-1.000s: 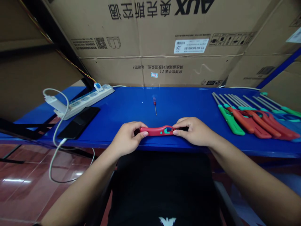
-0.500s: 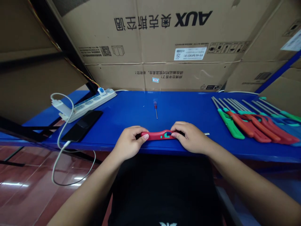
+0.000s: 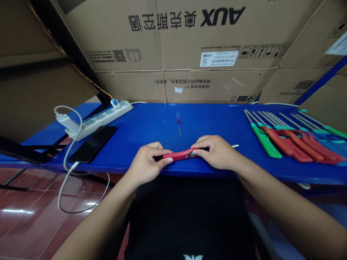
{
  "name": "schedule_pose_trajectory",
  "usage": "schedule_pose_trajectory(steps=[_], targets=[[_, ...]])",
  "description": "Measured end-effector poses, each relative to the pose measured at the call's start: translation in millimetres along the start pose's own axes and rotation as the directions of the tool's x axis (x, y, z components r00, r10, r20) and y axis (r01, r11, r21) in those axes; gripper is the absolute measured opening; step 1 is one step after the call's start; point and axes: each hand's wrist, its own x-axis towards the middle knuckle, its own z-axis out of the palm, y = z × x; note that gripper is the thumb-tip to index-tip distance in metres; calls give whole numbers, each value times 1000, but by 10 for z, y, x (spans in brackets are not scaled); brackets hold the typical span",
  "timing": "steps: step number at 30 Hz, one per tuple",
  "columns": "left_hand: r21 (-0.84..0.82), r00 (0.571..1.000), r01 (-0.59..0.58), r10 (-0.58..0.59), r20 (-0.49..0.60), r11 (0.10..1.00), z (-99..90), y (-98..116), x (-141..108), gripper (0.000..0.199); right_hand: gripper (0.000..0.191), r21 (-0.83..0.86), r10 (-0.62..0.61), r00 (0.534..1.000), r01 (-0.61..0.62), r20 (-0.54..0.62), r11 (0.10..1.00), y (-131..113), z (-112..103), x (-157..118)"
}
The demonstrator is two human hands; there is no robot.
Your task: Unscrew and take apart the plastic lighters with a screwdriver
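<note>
Bright indoor light w/ glare on floor tiles (image 3: 16, 211), soft shadows, fisheye edges, no blur.

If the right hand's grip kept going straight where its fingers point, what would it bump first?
Probably the left hand, because the right hand already holds the red plastic handle between them.

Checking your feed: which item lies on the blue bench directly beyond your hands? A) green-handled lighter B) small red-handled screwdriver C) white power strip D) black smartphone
B. The small red-handled screwdriver lies on the blue bench, just beyond the red plastic handle held by the left hand and right hand.
</note>
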Motion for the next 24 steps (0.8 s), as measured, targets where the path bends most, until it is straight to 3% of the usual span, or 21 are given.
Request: schedule_pose_trajectory(steps=[5,10,13,17,21,24], targets=[[67,998,-60,57,37,996,-20,-7,-15,23,23,-151,-78,997,80,19,985,-21,-10,-53],[202,993,-97,80,90,975,-86,-30,69,35,36,-193,-19,997,6,-69,981,84,-163,-138],[283,983,-155,120,137,946,-130,-20,121,31,35,-264,-6,993,-25,-114,964,191,-288,-218],[317,978,-185,144,149,930,-168,-12,145,32,34,-320,-49,996,23,-74,947,281,-349,-353],[273,977,-207,183,112,939,-188,-28,120,33,30,-307,-71,997,60,-26,950,314,-285,-422],[279,963,-257,220,158,925,-200,-46,103,38,28,-302,-65,998,59,-8,951,327,-235,-403]])
